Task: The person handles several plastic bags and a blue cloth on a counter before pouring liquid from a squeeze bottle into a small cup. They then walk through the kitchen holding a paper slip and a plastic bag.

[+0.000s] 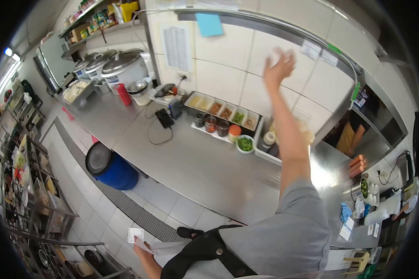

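Observation:
My left hand (145, 247) is low at my side, its fingers closed on a white printed paper slip (135, 235); a longer white strip of paper (165, 249) trails beside it. My right hand (280, 69) is raised high in front of the tiled wall, below the metal rail (265, 19). Motion smears its fingers, so I cannot make out whether they hold anything. A blue note (209, 25) and small white slips (310, 49) hang from the rail on either side of this hand.
The steel counter (191, 162) carries a topping rack (223, 111), jars (222, 127), a bowl of greens (245, 144) and large pots (123, 67). A blue drum (111, 165) stands on the floor. Another person (351, 135) shows through the opening at right.

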The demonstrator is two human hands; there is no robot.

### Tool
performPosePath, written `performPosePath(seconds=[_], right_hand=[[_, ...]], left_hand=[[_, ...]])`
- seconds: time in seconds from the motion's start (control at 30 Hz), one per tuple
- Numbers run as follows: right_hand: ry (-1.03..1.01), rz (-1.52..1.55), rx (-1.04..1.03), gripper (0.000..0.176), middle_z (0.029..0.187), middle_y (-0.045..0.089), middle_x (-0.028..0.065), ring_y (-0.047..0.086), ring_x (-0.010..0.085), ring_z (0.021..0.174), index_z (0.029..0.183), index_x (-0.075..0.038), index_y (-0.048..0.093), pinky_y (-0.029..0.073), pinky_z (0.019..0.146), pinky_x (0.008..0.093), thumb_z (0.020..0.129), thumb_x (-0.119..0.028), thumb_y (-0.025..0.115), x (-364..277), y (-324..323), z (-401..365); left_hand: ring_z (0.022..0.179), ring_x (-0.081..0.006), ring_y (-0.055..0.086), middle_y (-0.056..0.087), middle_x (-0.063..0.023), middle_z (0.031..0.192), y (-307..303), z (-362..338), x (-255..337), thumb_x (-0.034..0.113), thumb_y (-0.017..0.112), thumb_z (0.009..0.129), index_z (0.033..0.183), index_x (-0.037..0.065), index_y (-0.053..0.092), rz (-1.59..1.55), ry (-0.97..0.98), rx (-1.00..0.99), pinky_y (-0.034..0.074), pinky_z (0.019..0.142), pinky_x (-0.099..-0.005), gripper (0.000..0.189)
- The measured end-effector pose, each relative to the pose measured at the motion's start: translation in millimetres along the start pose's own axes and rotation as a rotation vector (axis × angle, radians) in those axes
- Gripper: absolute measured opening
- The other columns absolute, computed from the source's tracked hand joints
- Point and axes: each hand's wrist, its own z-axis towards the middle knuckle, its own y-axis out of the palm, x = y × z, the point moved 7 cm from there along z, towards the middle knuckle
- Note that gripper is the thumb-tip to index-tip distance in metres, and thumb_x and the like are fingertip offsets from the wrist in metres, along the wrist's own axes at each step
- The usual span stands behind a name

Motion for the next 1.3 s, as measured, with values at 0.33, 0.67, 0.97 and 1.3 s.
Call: performPosePath(seconds=[0.33,0.67,0.97,1.3], right_hand=[[0.124,1.453,-1.462,0.067,0.149,0.039,0.0180,0.045,0.0313,0.132,0.146,-0.007,0.045,0.039,0.108,0.0442,0.088,-0.023,0.076,-508,-55,-470],[0.539,1.663,-1.927,0.075,0.142,0.046,0.0171,0.058,0.0214,0.113,0.154,0.000,0.029,0.047,0.098,0.0359,0.097,-0.031,0.066,-680,-17,-552],[0.836,1.720,-1.975,0.020,0.111,0.066,0.0073,0.062,0.0121,0.101,0.115,0.000,0.054,0.048,0.092,0.0283,0.099,-0.007,0.063,-894,139,-639],[-0.940,1.759,-2.396,0.018,0.077,0.061,0.0169,0.057,0.0254,0.069,0.096,-0.001,0.056,0.046,0.066,0.0373,0.094,-0.015,0.068,-1237,156,-724]], left_hand=[[0.085,-0.0107,0.063,0.074,-0.0062,0.094,101,-29,285,0.021,0.068,0.096,0.102,-0.002,0.073,0.383,0.803,-0.107,0.049,0.077,-0.0283,0.024],[0.090,-0.0098,0.067,0.076,-0.0080,0.100,132,84,429,0.018,0.070,0.096,0.110,-0.003,0.073,0.106,0.766,-0.363,0.053,0.080,-0.0272,0.024],[0.099,-0.0176,0.065,0.071,-0.0081,0.099,123,285,552,0.014,0.081,0.085,0.104,0.003,0.074,0.434,0.885,-0.376,0.050,0.089,-0.0318,0.023],[0.085,-0.0123,0.064,0.072,-0.0052,0.089,-70,416,712,0.012,0.084,0.079,0.096,0.001,0.072,0.446,0.679,0.209,0.050,0.076,-0.0282,0.023]])
